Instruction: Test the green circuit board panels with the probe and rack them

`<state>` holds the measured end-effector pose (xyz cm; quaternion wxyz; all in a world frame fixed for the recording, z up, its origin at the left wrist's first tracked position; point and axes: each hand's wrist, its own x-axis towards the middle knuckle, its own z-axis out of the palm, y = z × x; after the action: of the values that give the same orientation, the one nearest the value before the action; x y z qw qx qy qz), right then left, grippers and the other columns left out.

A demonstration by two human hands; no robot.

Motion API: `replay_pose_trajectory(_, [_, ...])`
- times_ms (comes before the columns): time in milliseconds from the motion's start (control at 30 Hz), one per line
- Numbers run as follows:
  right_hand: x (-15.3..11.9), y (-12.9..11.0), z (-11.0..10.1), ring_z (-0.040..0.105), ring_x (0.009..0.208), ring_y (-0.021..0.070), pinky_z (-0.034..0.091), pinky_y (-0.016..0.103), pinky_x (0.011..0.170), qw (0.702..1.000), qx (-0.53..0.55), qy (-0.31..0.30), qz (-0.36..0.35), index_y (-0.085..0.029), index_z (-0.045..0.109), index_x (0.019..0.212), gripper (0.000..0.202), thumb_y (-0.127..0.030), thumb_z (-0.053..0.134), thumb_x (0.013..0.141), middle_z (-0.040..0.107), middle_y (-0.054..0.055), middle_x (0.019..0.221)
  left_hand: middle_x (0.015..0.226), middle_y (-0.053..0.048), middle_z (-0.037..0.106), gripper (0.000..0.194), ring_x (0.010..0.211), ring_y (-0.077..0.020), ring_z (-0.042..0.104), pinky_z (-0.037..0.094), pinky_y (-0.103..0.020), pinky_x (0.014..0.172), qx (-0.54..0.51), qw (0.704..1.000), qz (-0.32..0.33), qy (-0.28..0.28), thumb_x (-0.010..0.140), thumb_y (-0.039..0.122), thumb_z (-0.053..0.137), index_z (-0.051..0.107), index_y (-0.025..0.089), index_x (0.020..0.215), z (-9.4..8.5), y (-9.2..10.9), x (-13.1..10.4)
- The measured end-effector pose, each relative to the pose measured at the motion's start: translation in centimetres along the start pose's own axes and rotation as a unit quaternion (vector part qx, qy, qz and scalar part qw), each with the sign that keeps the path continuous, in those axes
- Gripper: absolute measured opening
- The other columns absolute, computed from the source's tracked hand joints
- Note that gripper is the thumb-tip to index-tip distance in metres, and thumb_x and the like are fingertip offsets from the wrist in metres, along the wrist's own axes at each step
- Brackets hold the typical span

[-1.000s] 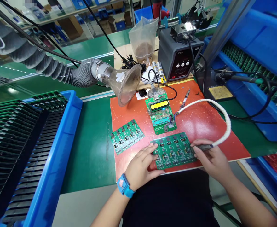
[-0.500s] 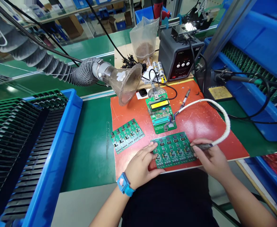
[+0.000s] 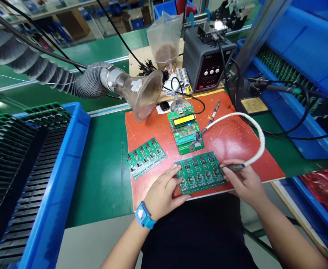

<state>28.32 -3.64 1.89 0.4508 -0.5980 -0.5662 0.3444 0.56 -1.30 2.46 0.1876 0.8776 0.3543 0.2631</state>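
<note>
A green circuit board (image 3: 199, 174) with small dark digit displays lies flat on the red mat before me. My left hand (image 3: 164, 192) grips its left end, the fingers at the side edge and the thumb along the near corner. In my right hand (image 3: 243, 183) is a dark cable probe (image 3: 235, 167), pinched and held at the board's right edge; the fingers hide its tip. From the probe a white wrapped cable (image 3: 260, 136) loops back to a programmer board (image 3: 184, 130), whose yellow screen is lit. A second circuit board (image 3: 145, 157) rests to the left.
Over the mat (image 3: 236, 138) hangs a fume extractor funnel (image 3: 148, 95). A soldering station (image 3: 207, 59) stands behind, and a pen (image 3: 214, 112) lies right of the programmer. Blue bins (image 3: 54, 194) with racked boards flank the bench; a sponge (image 3: 253, 105) sits at right.
The whole view has shifted slightly, so everything appears a little further left and higher. Both hands keep their places on the board and probe.
</note>
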Motion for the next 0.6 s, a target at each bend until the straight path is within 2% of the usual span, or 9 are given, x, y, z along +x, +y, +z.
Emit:
replay_pose_trajectory(300, [-0.2,-2.4,0.3,0.062,0.062,0.0149,0.058,0.028,0.059,0.999,0.004,0.040,0.016,-0.020,0.060,0.100,0.022,-0.041,0.060,0.092,0.066,0.007,0.090,0.134,-0.022,0.055,0.040,0.128,-0.0334,0.053,0.055,-0.050,0.098,-0.007,1.000,0.003,0.004,0.084,0.042,0.070,0.054,0.017,0.111,0.0,0.0,0.1])
replay_pose_trajectory(600, [-0.6,-1.7,1.5,0.066,0.077,0.0187,0.056,0.029,0.063,1.000,-0.016,-0.006,0.014,-0.021,0.059,0.103,0.015,-0.034,0.057,0.095,0.064,0.007,0.097,0.136,-0.022,0.053,0.042,0.129,-0.0335,0.052,0.054,-0.050,0.099,-0.011,1.000,0.000,0.002,0.082,0.038,0.072,0.053,0.017,0.112,-0.2,0.0,0.2])
